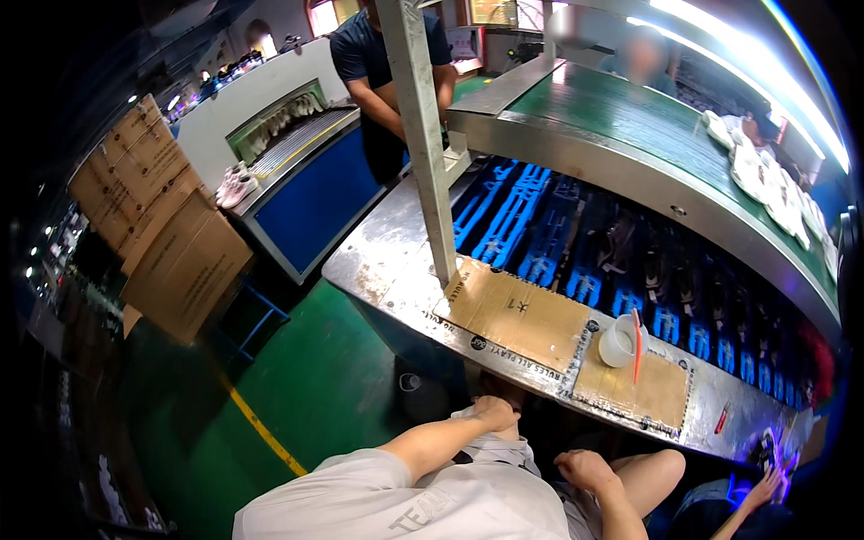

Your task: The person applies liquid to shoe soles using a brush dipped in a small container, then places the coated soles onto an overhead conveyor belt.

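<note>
My left hand rests on my left thigh near the knee, its fingers curled in with no object showing. My right hand lies over my lap beside the bare right knee, loosely closed, and nothing shows in it. Both are below the metal bench edge, apart from the things on top. Nearest on the bench are two flat cardboard pieces. On the right-hand piece stands a white plastic cup, and a brush with a red-orange handle leans at its rim.
Blue shoe racks run along the bench under a green conveyor belt carrying white shoes. A metal post rises at the left. Cardboard boxes stand farther left. A co-worker's hand is at lower right; another person stands behind the post.
</note>
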The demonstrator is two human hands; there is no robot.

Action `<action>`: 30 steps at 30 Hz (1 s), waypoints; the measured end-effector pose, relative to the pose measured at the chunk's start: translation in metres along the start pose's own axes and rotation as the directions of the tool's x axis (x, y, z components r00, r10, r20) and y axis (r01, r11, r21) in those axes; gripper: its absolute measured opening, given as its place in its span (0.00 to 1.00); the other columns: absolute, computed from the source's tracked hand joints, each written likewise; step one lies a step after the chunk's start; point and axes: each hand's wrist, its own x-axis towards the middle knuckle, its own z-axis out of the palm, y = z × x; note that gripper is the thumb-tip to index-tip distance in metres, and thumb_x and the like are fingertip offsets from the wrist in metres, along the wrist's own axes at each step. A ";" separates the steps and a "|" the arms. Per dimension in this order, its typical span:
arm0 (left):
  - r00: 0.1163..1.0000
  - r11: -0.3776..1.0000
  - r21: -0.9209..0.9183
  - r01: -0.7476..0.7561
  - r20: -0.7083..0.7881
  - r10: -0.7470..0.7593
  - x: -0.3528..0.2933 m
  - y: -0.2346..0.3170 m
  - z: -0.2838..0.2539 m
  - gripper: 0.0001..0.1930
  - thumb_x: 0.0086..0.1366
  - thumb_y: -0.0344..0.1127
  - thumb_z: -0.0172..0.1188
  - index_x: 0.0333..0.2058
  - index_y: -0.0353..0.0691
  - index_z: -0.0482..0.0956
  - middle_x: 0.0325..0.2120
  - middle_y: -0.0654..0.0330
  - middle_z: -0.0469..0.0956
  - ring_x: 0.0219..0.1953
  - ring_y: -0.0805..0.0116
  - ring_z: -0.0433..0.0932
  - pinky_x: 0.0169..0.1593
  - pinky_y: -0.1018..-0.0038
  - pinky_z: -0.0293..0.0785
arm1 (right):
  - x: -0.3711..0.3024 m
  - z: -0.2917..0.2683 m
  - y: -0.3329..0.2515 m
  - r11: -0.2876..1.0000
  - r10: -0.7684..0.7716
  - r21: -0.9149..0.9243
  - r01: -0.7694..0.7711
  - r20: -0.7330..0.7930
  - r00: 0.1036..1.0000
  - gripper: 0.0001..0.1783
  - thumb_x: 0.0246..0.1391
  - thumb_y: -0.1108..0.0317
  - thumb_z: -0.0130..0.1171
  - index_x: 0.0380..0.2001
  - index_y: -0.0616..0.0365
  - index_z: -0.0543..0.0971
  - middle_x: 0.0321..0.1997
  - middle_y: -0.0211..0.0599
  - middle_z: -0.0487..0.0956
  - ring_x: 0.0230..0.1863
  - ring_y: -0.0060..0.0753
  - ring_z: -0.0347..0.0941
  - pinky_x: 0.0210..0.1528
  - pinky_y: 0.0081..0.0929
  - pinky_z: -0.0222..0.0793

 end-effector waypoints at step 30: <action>0.831 0.976 0.050 -0.213 -0.515 0.208 0.020 0.000 0.002 0.15 0.56 0.52 0.64 0.35 0.52 0.88 0.37 0.54 0.85 0.41 0.44 0.82 0.45 0.48 0.77 | 0.091 0.107 0.004 0.935 -0.026 -0.310 0.174 0.428 0.903 0.19 0.64 0.62 0.48 0.48 0.55 0.85 0.53 0.39 0.84 0.54 0.40 0.76 0.54 0.46 0.64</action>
